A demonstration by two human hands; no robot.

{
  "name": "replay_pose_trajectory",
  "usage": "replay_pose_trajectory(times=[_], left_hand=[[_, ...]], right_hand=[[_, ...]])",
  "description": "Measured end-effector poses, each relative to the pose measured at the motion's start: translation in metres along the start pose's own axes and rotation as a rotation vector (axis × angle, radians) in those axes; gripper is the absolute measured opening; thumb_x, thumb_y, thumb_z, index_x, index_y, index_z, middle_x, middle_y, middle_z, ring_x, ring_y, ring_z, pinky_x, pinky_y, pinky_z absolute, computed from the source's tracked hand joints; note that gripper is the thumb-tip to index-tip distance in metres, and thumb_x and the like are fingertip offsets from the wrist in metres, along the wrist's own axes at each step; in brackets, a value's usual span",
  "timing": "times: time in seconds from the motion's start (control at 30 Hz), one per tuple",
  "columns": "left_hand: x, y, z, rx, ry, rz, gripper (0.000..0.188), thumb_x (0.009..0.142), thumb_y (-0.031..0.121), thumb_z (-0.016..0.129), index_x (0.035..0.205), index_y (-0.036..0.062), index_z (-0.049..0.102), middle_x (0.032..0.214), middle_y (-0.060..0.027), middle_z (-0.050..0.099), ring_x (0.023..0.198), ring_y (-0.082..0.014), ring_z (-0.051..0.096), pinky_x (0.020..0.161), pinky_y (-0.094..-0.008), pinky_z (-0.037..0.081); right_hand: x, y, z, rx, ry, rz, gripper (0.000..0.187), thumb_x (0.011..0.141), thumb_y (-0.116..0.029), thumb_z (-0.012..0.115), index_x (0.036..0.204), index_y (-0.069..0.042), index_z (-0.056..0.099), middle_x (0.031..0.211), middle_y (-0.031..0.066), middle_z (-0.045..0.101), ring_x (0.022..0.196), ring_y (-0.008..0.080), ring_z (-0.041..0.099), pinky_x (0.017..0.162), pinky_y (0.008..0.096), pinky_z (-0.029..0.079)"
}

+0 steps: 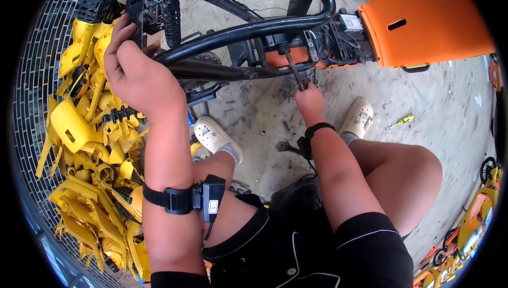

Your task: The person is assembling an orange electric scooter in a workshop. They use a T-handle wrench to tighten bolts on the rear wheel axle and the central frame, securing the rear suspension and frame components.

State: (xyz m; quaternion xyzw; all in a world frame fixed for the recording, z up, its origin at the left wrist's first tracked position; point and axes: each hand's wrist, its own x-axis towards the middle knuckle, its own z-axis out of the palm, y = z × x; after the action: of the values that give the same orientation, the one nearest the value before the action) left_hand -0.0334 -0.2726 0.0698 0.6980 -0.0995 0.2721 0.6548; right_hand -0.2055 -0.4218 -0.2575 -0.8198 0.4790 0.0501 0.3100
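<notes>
A black tubular vehicle frame [238,33] lies across the upper middle, with a coil-spring shock absorber [172,21] on its left part. My left hand [144,76] is closed about a flat black upright of this frame, with fingers on both sides of it. Below the frame's middle, my right hand [310,100] wraps round the lower end of a long metal rod-shaped tool [294,68]. The tool's upper end meets the frame at a dark fitting; the exact contact is hidden. An orange body panel [428,18] adjoins the frame's right end, beside exposed wiring.
Broken yellow plastic panels [79,129] are heaped along the tiled left side. A yellow-handled screwdriver [405,120] lies on the floor [423,95] at right. Near my feet is a dark tool [288,147]. Orange and yellow vehicle parts [476,214] line the right edge.
</notes>
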Motion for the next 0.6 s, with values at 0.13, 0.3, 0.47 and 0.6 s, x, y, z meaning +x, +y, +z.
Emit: replay_pose_trajectory(times=[0.13,0.3,0.47,0.6], left_hand=[[-0.001,-0.004,0.000,-0.018,0.014,0.058,0.023,0.094,0.008,0.044,0.102,-0.0016,0.063,0.125,-0.0117,0.066,0.099,-0.0169,0.065,0.070,-0.0259,0.056],[0.002,-0.007,0.007,-0.060,-0.001,0.082,0.020,0.093,0.008,0.045,0.100,-0.0012,0.062,0.124,-0.0124,0.066,0.099,-0.0168,0.064,0.068,-0.0239,0.054],[0.007,-0.007,0.000,-0.048,-0.003,0.062,0.020,0.093,0.007,0.046,0.100,-0.0013,0.062,0.126,-0.0114,0.065,0.099,-0.0151,0.063,0.068,-0.0231,0.053],[0.005,-0.006,0.001,-0.063,-0.003,0.038,0.019,0.092,0.007,0.048,0.101,-0.0010,0.063,0.126,-0.0104,0.065,0.098,-0.0135,0.062,0.068,-0.0228,0.053]], right_hand=[[-0.002,-0.006,-0.003,0.001,-0.034,0.069,0.037,0.080,-0.033,0.068,0.100,-0.002,0.068,0.100,0.0213,0.072,0.095,0.0412,0.068,0.083,0.0507,0.054],[-0.012,-0.016,0.022,0.222,-0.143,0.165,0.036,0.083,-0.029,0.061,0.107,-0.003,0.069,0.101,0.0254,0.070,0.099,0.0443,0.065,0.086,0.0506,0.052],[-0.071,-0.096,0.006,0.399,-0.070,0.297,0.034,0.082,-0.025,0.059,0.105,-0.001,0.066,0.103,0.0253,0.070,0.101,0.0433,0.066,0.086,0.0504,0.052],[-0.060,-0.081,0.013,0.540,-0.183,0.245,0.031,0.081,-0.026,0.060,0.101,-0.003,0.067,0.097,0.0238,0.070,0.098,0.0449,0.066,0.083,0.0505,0.052]])
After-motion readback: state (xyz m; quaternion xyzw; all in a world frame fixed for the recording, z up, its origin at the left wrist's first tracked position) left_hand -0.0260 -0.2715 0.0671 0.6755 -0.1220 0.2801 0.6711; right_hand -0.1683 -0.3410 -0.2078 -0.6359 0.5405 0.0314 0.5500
